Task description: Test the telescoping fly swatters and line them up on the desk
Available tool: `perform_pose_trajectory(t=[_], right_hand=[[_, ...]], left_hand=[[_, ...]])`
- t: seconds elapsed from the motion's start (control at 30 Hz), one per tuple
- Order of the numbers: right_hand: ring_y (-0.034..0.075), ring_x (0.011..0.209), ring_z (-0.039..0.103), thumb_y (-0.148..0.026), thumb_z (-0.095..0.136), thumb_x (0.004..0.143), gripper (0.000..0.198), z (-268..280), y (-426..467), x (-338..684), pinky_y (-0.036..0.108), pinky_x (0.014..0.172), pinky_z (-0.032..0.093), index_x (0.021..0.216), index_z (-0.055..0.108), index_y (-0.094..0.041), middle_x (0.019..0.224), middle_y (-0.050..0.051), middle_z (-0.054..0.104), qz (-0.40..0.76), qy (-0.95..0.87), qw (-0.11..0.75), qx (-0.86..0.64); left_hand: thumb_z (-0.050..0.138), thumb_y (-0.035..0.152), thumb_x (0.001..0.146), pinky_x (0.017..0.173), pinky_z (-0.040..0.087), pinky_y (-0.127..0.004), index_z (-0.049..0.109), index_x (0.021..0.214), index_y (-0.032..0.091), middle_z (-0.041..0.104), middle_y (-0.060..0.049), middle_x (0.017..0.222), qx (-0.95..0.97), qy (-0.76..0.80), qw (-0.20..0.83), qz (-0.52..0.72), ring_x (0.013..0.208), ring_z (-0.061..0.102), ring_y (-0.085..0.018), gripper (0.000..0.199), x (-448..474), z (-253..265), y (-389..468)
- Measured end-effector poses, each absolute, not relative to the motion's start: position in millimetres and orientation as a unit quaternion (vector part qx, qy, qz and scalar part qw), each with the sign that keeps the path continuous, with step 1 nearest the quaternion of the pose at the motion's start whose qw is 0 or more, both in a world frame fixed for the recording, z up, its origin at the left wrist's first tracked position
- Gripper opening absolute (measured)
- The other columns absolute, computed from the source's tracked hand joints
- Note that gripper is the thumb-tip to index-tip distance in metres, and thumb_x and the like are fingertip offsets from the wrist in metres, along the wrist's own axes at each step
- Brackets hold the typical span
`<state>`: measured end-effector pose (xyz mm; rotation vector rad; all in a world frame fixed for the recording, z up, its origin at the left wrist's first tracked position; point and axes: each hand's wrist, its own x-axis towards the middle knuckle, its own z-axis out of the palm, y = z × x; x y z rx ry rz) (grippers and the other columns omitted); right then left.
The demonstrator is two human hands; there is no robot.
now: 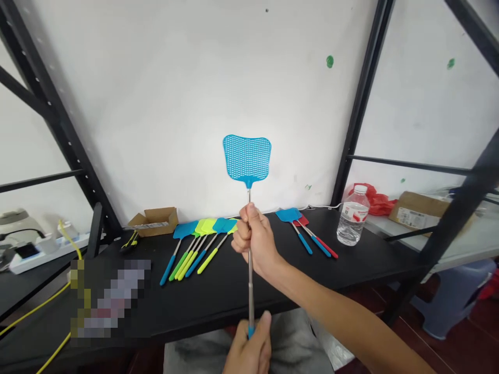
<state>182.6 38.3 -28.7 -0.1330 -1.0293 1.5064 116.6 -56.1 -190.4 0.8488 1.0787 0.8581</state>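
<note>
A blue fly swatter [247,158] stands upright in front of me, its mesh head up and its metal telescopic rod pulled long. My right hand [255,234] is closed around the upper rod, a little below the head. Lower down, my left hand [249,345] grips the blue handle, most of which its fingers hide. On the black table behind lie several swatters in a row on the left, among them a blue swatter [167,270] and a yellow swatter [207,261]. To the right rest two blue swatters and a red swatter [327,248].
An open cardboard box [156,222] sits at the back left of the black table [187,306]. A water bottle [353,217] stands at the right end. Yellow cable [54,355] and a power strip [50,252] lie left. Black metal posts [358,104] frame the table.
</note>
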Motion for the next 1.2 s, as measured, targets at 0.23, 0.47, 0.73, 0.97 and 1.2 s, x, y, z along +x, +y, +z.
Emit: perform_pose_trajectory(t=[0.23,0.47,0.73,0.97,1.2], right_hand=[[0.005,0.038,0.017,-0.055,0.045,0.091,0.041,-12,101,173,0.02,0.038,0.018,0.069,0.037,-0.022,0.048,-0.011,0.019,0.578,-0.539,0.606,-0.087],[0.011,0.055,0.047,-0.049,0.037,0.096,0.043,-42,177,191,0.026,0.056,0.036,0.067,0.046,-0.019,0.062,0.001,0.054,0.471,-0.647,0.562,-0.212],[0.016,0.066,0.056,-0.045,0.049,0.093,0.03,-76,214,229,0.028,0.061,0.041,0.096,0.061,-0.017,0.073,0.005,0.063,0.561,-0.629,0.491,-0.223],[0.019,0.071,0.061,-0.049,0.06,0.085,0.031,-25,238,224,0.031,0.063,0.047,0.09,0.066,-0.019,0.078,0.007,0.066,0.513,-0.554,0.613,-0.233],[0.014,0.053,0.057,-0.049,0.058,0.086,0.035,-32,217,220,0.028,0.054,0.047,0.074,0.064,-0.017,0.062,0.003,0.062,0.422,-0.553,0.646,-0.314]], left_hand=[[0.066,0.049,0.068,0.033,0.01,-0.018,0.034,0.055,0.024,0.026,0.013,0.034,0.405,0.421,0.65,0.486,0.03,0.016,-0.003,0.043,121,-104,63],[0.062,0.051,0.068,0.032,0.012,-0.018,0.032,0.057,0.024,0.027,0.013,0.033,0.419,0.433,0.596,0.531,0.029,0.018,-0.003,0.042,122,-128,158],[0.056,0.073,0.071,0.033,0.015,-0.021,0.036,0.059,0.023,0.027,0.012,0.037,0.411,0.49,0.599,0.483,0.031,0.022,-0.005,0.055,132,-175,180],[0.057,0.07,0.074,0.038,0.022,-0.021,0.039,0.061,0.021,0.034,0.009,0.046,0.457,0.481,0.591,0.459,0.037,0.029,-0.006,0.054,125,-171,178],[0.052,0.066,0.08,0.039,0.021,-0.021,0.039,0.05,0.02,0.029,0.008,0.041,0.536,0.445,0.58,0.422,0.035,0.029,-0.006,0.057,120,-170,180]])
